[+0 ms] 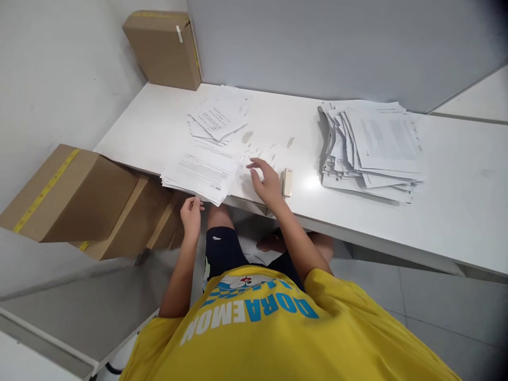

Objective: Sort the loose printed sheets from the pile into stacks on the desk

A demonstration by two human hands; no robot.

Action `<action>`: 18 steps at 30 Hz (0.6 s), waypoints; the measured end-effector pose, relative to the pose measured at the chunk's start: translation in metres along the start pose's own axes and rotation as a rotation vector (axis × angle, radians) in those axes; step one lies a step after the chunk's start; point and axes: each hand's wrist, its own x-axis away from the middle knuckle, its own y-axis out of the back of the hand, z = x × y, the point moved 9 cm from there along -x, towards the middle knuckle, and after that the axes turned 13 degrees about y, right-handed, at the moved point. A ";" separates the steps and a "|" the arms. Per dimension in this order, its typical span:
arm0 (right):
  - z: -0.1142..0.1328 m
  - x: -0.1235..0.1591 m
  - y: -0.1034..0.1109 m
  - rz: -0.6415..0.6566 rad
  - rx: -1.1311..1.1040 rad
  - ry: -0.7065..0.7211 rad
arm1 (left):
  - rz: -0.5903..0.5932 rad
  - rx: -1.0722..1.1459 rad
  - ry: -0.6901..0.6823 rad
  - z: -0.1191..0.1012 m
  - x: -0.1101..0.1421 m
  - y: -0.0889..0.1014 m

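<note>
My left hand is at the desk's front edge, just below the near corner of a stack of printed sheets. Its fingers are curled together, and I cannot tell whether they pinch a paper edge. Over the desk to the right of that stack, my right hand has its thumb and fingers bent but apart, with nothing between them. Close beside it on the right stands a cream-coloured stapler. Behind the printed stack, more sheets lie fanned at an angle.
A tall, uneven pile of papers sits on the white desk to the right. One cardboard box stands at the back left corner. Several taped boxes are beside the desk on the left. A grey partition runs behind.
</note>
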 end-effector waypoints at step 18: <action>-0.007 0.001 -0.062 0.008 -0.003 -0.160 | 0.253 0.301 0.233 0.011 0.028 -0.032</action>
